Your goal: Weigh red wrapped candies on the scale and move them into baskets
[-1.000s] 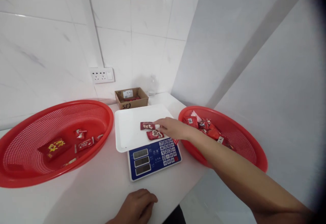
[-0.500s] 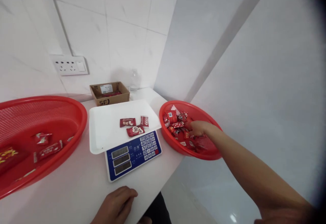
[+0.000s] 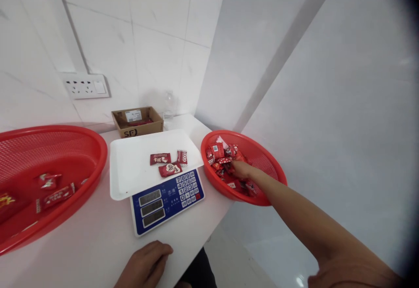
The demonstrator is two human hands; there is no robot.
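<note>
My right hand [image 3: 240, 169] reaches down into the right red basket [image 3: 262, 159], its fingers hidden among red-wrapped candies [image 3: 218, 150]. What it grips there, if anything, does not show. Loosely curled, my left hand [image 3: 146, 262] rests on the white table in front of the digital scale [image 3: 167, 201], with no object visible in it. On the scale's white tray [image 3: 131, 166] lie three dark red packets: one packet [image 3: 160, 159] to the left, a second packet [image 3: 170, 169] nearer me, and a third packet [image 3: 182, 157] to the right.
A larger red basket [image 3: 94, 174] on the left holds several red packets [image 3: 59, 195]. Behind the scale stand a cardboard box [image 3: 144, 129] with red packets inside and a clear bottle [image 3: 169, 104]. Walls close off the back and right; the table edge [image 3: 209, 233] runs below the right basket.
My right hand has moved left and deeper into the candies in the right basket. My left hand stays on the table; the view has shifted slightly.
</note>
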